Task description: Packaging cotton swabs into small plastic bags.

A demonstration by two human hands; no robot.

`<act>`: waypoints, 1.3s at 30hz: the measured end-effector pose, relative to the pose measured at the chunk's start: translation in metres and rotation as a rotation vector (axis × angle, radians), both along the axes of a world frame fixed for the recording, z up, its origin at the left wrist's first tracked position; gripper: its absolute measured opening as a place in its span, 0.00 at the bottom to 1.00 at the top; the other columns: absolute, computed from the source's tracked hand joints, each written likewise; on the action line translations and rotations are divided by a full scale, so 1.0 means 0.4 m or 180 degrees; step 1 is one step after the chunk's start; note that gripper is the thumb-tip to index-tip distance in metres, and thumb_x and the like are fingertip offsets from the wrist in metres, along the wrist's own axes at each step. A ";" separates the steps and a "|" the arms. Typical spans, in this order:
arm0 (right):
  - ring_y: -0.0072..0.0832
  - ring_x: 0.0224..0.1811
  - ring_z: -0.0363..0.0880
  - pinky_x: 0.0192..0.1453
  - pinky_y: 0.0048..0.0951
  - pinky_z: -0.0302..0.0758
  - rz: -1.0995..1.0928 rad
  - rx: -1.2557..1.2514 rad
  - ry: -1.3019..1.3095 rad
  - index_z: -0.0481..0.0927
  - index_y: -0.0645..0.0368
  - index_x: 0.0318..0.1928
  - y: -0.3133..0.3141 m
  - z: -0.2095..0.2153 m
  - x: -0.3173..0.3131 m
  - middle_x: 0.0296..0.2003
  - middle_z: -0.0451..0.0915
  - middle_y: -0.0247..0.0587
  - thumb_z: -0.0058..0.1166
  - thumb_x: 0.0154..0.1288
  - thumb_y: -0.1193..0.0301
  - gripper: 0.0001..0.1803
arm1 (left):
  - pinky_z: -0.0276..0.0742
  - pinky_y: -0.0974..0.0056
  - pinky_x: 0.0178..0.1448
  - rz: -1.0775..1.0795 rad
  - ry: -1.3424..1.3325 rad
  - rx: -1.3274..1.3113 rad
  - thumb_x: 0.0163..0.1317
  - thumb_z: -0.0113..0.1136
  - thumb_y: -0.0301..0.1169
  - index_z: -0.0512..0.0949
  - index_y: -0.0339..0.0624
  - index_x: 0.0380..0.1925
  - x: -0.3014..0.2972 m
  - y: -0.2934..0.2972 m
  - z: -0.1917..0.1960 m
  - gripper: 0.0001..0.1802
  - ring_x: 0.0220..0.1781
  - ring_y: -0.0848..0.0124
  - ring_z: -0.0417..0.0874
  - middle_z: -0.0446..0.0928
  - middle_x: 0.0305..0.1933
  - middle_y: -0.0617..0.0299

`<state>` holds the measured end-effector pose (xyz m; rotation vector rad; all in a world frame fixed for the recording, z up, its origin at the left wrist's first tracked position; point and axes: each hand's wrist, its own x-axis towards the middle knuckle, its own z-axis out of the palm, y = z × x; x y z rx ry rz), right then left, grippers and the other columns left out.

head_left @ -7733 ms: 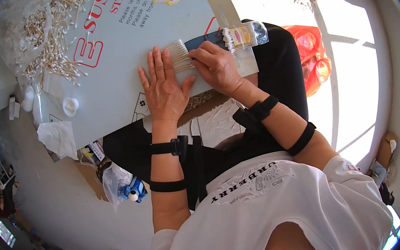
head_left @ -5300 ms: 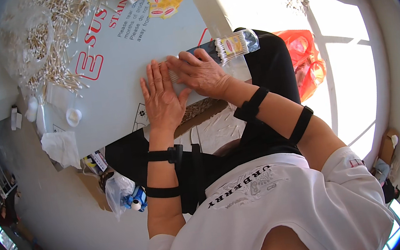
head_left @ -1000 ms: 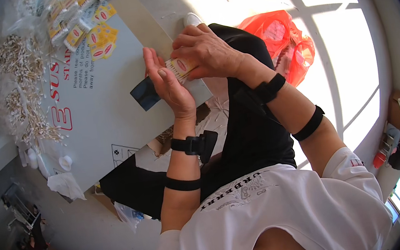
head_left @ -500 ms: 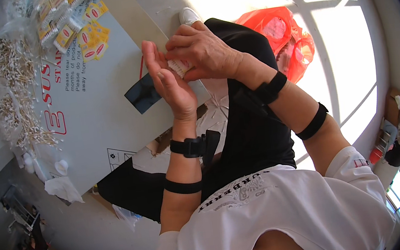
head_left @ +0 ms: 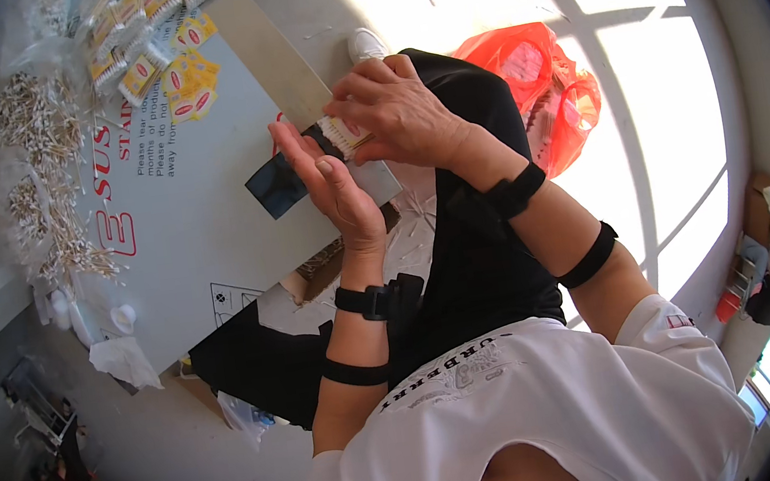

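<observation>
My right hand (head_left: 402, 108) grips a small pack of cotton swabs (head_left: 344, 138) between thumb and fingers, the white tips facing left. Just left of it my left hand (head_left: 346, 197) is held up with the palm toward the pack, fingers stretched out and nothing in them. A small gap separates the left palm from the pack. Beneath the hands a glossy dark rectangular piece (head_left: 275, 189) lies on the grey printed board (head_left: 183, 236). Yellow printed cards (head_left: 190, 77) lie on the far part of the board, beside several filled swab packs (head_left: 129, 32).
A long heap of loose cotton swabs (head_left: 31, 140) in clear plastic lines the board's left side. On the sunlit floor to the right sits an open red plastic bag (head_left: 566, 74). A crumpled white paper (head_left: 123, 361) hangs at the near left corner. Scattered swabs lie below the board's edge.
The pack has come away from my left palm, held in my right hand. My left hand has dropped slightly, with its fingers still stretched out.
</observation>
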<state>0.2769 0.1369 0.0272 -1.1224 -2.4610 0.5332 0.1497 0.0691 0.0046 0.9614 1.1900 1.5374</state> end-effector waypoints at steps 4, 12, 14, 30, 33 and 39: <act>0.30 0.56 0.68 0.60 0.38 0.58 -0.0025 0.0226 0.0303 0.84 0.50 0.47 0.004 -0.015 -0.005 0.46 0.77 0.28 0.75 0.38 0.61 0.29 | 0.31 0.53 0.81 -0.0144 0.0032 -0.0033 0.72 0.40 0.60 0.36 0.36 0.76 0.012 0.024 -0.008 0.49 0.83 0.56 0.36 0.36 0.81 0.43; 0.32 0.59 0.68 0.65 0.44 0.59 0.0344 0.0075 0.0104 0.84 0.46 0.51 0.024 -0.027 0.004 0.50 0.76 0.27 0.73 0.44 0.59 0.29 | 0.32 0.54 0.81 -0.0256 -0.0346 0.0031 0.72 0.41 0.59 0.37 0.37 0.76 0.023 0.027 0.002 0.48 0.82 0.58 0.36 0.37 0.81 0.45; 0.33 0.60 0.67 0.66 0.45 0.58 0.0364 0.0016 0.0108 0.84 0.45 0.52 0.031 -0.025 0.005 0.51 0.76 0.27 0.72 0.45 0.60 0.29 | 0.32 0.54 0.81 -0.0330 -0.0293 0.0070 0.73 0.41 0.59 0.38 0.37 0.76 0.016 0.028 0.004 0.48 0.82 0.58 0.37 0.38 0.81 0.45; 0.47 0.36 0.82 0.38 0.40 0.79 -0.2280 -0.0466 0.1554 0.84 0.53 0.46 -0.035 -0.088 -0.091 0.36 0.79 0.47 0.59 0.66 0.59 0.15 | 0.39 0.54 0.80 -0.0146 0.0653 -0.0070 0.74 0.36 0.58 0.41 0.32 0.75 0.019 -0.004 -0.015 0.46 0.81 0.53 0.44 0.42 0.79 0.37; 0.45 0.31 0.81 0.33 0.42 0.77 -0.2215 -0.0291 0.1510 0.85 0.55 0.38 -0.033 -0.094 -0.093 0.30 0.77 0.45 0.61 0.63 0.60 0.12 | 0.40 0.54 0.80 -0.0306 0.0451 -0.0031 0.74 0.38 0.58 0.41 0.32 0.75 0.007 -0.005 -0.019 0.46 0.81 0.53 0.45 0.43 0.79 0.39; 0.46 0.26 0.79 0.29 0.44 0.74 -0.2205 -0.0335 0.1630 0.82 0.56 0.28 -0.027 -0.107 -0.088 0.25 0.74 0.46 0.63 0.62 0.61 0.13 | 0.40 0.54 0.80 -0.0296 0.0237 0.0031 0.74 0.39 0.56 0.41 0.32 0.75 0.004 -0.004 -0.028 0.45 0.81 0.55 0.46 0.43 0.79 0.41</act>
